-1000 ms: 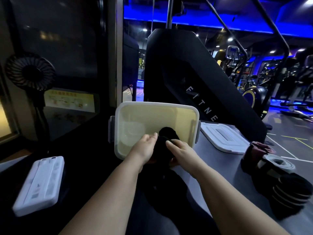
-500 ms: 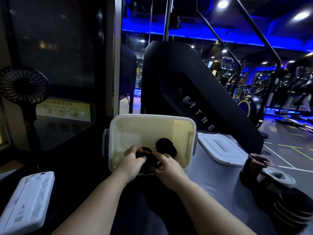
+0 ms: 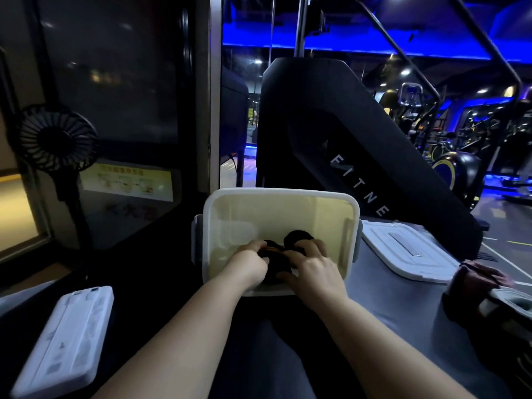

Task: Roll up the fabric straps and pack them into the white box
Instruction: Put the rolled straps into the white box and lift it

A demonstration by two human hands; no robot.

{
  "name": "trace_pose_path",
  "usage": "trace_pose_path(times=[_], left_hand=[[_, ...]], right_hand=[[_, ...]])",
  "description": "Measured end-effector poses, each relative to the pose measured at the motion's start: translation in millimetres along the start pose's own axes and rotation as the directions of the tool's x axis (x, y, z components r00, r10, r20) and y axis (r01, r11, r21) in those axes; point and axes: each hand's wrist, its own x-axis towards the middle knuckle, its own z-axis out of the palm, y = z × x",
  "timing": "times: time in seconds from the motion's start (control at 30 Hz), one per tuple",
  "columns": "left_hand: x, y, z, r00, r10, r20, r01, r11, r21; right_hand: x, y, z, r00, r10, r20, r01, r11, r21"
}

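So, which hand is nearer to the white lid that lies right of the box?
Right. The right hand is inside the white box, on the side toward the lid; the left hand is beside it, farther from the lid. Both hold a black strap roll.

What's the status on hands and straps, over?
Left hand and right hand grip black rolled strap, low in white box. Second roll beside it. Lid off, nothing blocking.

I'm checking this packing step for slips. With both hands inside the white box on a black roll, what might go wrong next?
1. The left hand and right hand grip the rolled strap. Nothing else visibly keeps it wound, so it may unroll on release.
2. Pushing it down could knock the second roll, which lies right behind it in the white box.
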Motion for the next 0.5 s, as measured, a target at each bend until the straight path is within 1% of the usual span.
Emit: trace_pose_path(times=[0.1,0.23,0.37,0.5], left_hand=[[6,2,5,1.000,0.004,0.003,-0.004,1.000,-0.010],[14,3,11,1.000,-0.004,-0.010,0.003,0.999,-0.047],[23,4,15,0.999,-0.039,-0.022,0.036,0.993,-0.109],[29,3,17,0.999,-0.041,-0.030,0.037,0.990,-0.134]], right_hand=[[5,5,4,1.000,0.004,0.012,-0.004,1.000,0.005],[13,10,7,0.991,0.052,0.123,-0.059,0.996,0.060],[20,14,12,0.995,0.078,0.067,-0.082,0.995,0.063],[29,18,11,0.988,0.102,0.115,-0.106,0.994,0.034]])
